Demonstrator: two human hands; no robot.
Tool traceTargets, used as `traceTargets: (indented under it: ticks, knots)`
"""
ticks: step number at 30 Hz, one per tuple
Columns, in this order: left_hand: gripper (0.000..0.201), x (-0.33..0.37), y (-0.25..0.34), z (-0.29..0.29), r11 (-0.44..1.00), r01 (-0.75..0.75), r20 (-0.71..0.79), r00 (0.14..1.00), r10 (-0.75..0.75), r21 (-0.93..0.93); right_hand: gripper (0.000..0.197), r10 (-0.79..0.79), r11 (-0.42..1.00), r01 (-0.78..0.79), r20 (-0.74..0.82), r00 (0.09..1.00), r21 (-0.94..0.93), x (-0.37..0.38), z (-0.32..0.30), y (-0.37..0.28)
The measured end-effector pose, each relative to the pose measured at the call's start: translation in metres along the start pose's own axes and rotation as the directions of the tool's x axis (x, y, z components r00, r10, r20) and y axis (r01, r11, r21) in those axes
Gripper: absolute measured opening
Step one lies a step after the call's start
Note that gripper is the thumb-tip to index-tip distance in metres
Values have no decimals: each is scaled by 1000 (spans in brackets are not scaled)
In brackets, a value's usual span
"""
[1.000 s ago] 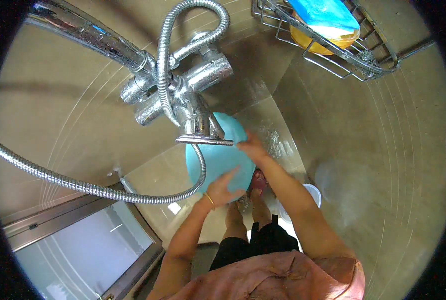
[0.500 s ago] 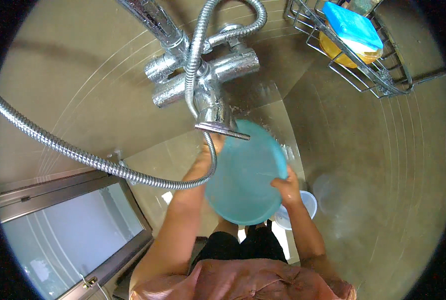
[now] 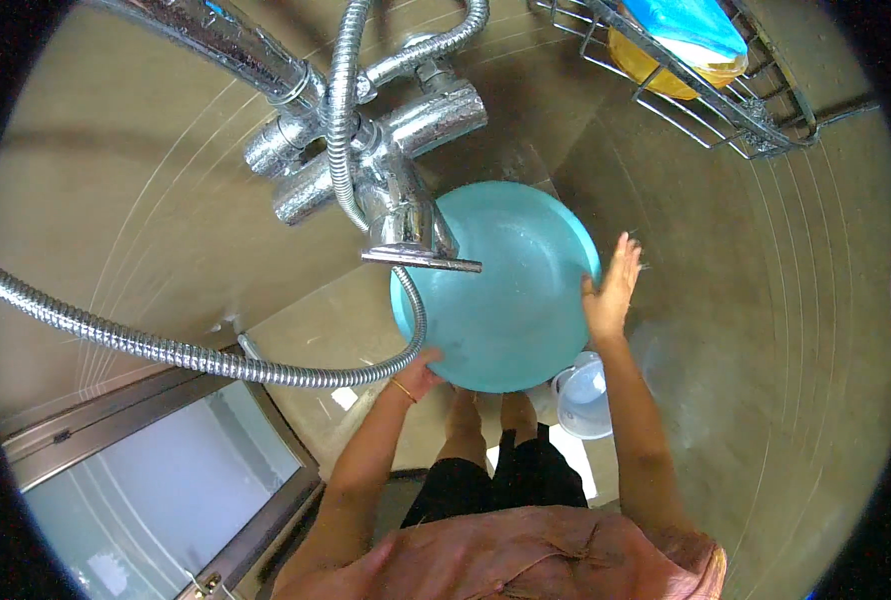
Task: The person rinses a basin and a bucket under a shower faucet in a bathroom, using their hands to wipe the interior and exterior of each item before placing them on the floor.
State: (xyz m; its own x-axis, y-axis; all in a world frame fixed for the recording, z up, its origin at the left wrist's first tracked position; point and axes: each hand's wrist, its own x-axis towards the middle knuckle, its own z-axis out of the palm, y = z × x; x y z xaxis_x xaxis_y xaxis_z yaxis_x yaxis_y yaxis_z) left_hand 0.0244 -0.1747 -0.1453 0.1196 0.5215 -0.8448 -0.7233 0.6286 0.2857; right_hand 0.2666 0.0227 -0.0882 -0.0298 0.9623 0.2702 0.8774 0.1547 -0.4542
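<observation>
Head view of a basin being handled, as I follow it from a distance. The round light-blue basin (image 3: 516, 300) occupies the middle of the view, in front of the person's legs (image 3: 464, 425), with the chrome shower head (image 3: 421, 257) overlapping its upper left part. The left hand (image 3: 421, 376) meets the lower left rim; its fingertips are blurred, so I cannot tell whether they clamp it. The right hand (image 3: 614, 292) stands at the right rim, palm flat, fingers extended and apart, thumb near the edge, not clamped. A small pale bucket (image 3: 584, 402) stands just beside the basin, below the right hand. I judge the handling to be under way: the basin is within both hands' reach and not set aside. I see no stream from the shower head; what remains I cannot tell.
</observation>
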Motion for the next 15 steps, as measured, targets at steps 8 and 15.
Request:
traceTargets:
  ticks: [8,15]
  knots:
    - [34,-45,-24,90,999,-42,-116,992,45,28,46,-362,916,400,372,855,-28,-27,107,-8]
    - [42,-30,-9,65,919,-217,-317,891,324,330,41,-510,730,114,426,747,674,-130,148,-101]
